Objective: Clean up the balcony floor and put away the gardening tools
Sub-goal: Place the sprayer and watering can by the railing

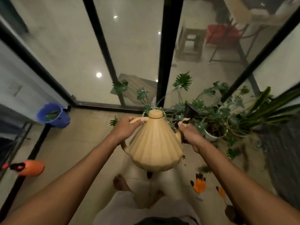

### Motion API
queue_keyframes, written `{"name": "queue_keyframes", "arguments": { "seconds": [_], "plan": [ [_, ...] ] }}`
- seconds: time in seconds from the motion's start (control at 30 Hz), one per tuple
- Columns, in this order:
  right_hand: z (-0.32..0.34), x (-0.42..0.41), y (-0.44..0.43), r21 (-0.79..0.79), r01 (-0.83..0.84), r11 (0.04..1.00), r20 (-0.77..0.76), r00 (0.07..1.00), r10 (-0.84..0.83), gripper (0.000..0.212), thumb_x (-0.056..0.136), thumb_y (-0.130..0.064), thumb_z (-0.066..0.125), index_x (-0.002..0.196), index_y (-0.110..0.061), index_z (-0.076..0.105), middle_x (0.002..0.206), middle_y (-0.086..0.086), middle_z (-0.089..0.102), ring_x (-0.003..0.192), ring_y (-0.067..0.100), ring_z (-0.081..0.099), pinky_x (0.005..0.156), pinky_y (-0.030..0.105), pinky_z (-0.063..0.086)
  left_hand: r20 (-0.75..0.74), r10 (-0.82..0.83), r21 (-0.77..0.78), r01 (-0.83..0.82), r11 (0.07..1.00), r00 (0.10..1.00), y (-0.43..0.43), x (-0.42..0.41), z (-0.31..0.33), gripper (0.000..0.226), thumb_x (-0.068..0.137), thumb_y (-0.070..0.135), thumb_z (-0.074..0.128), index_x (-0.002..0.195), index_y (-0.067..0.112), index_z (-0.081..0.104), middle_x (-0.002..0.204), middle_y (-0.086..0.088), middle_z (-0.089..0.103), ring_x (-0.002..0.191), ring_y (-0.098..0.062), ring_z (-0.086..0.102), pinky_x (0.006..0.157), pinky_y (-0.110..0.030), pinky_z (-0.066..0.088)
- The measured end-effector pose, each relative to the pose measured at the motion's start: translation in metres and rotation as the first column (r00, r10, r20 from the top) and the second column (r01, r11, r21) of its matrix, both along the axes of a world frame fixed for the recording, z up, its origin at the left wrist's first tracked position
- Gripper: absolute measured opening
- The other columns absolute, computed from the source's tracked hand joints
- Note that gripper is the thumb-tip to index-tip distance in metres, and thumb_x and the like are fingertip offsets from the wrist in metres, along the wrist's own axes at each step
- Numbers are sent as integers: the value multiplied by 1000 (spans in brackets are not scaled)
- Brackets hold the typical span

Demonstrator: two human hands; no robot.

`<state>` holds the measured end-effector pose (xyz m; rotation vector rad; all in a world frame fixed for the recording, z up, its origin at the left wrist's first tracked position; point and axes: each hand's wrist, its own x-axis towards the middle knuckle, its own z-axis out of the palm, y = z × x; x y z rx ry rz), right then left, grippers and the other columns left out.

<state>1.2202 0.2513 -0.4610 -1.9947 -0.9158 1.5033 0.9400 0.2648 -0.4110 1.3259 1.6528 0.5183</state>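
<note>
- Left hand (125, 127): fingers curled over the top of the handle (138, 119), thumb tip on it just beside the lid (156, 114); a firm grip
- Right hand (190, 135): fingers wrapped round the spout (185, 122) where it leaves the body; a ring (189, 125) shows on one finger
- Can (155, 143): tan, matte, cone-shaped with upright ribs from neck to wide base; a rounded knob lid of the same tan on top; the handle runs from the neck down to the lower left side; the spout ends in a black flared rose (190, 110), with dark patches on the tan just under it
- The can hangs between the two hands, roughly upright, off the floor (78, 143) and above the person's pale trouser legs and bare foot (120, 182); the left hand sits at its upper left, the right at its upper right
- White pot (211, 136), just right of the right hand: holds a plant (215, 111) with split green leaves that spread behind the can and rose
- Blue bucket (65, 119), well left by the glass corner: green cuttings (52, 115) inside
- A loose leaf (114, 121) lies on the floor just left of the left hand; green scraps (205, 168) lie right of the can's base
- Two orange gloves (198, 184) lie on the floor under the right forearm
- An orange tool (32, 168) with black and pink parts at far left; too blurred to tell what it is
</note>
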Motion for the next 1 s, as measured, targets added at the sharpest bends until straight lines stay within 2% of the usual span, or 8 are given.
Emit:
{"name": "queue_keyframes", "arguments": {
  "seconds": [0.07,0.23,0.5,0.63,0.73,0.83,0.9,1.0],
  "plan": [
    [16,-23,9,36,-132,991,32,991,131,52,89,-68,57,111,-22,67,105,1,75,97,20,70,91,43,56,12,72,26,-72,997,997,-11,-26,7,21,95,50,66,107,34,70,99,15,69,92,-4,62,76,-31,47],
    [54,-107,19,135,-444,886,-5,894,449,27,95,-46,67,110,-25,72,104,-4,77,96,12,71,82,23,58,22,272,75,-273,959,962,-52,-120,16,24,92,45,71,110,29,73,103,12,72,95,-10,64,78,-31,48],
    [72,-307,17,159,-696,701,-80,698,711,28,97,-39,65,118,-20,67,110,-1,76,105,16,71,93,44,59,51,594,87,-596,798,803,-148,-289,21,24,82,57,74,99,41,72,107,19,72,105,-8,65,98,-38,52],
    [73,-418,1,183,-761,623,-81,619,781,21,99,-34,63,111,-18,65,108,1,75,105,18,70,95,48,57,56,710,112,-711,694,702,-197,-366,21,7,88,47,74,91,41,71,98,22,70,101,-9,67,95,-35,53],
    [70,-498,-13,174,-812,556,-78,552,830,20,100,-35,61,109,-17,65,107,0,75,105,18,69,94,46,57,83,780,86,-784,614,620,-234,-418,23,14,89,46,74,98,35,72,98,24,67,93,4,60,81,-23,48],
    [62,-570,-25,170,-854,491,-78,485,871,24,100,-37,61,113,-17,65,110,3,75,107,17,70,96,48,56,77,839,91,-842,531,538,-265,-468,19,43,80,59,74,110,28,75,110,15,72,104,-5,65,93,-31,51],
    [51,-613,-28,170,-865,473,-91,464,881,21,101,-36,59,110,-18,66,112,7,74,108,18,69,97,48,55,50,860,76,-861,503,507,-278,-500,10,30,85,54,72,104,31,75,110,13,73,106,-11,66,97,-36,52],
    [28,-667,-30,129,-888,441,-120,428,896,28,101,-37,60,118,-16,64,117,6,72,108,18,67,97,43,55,60,882,20,-884,467,467,-288,-537,-4,13,91,43,72,98,33,72,102,12,73,100,-10,66,92,-35,54]
  ]
}}
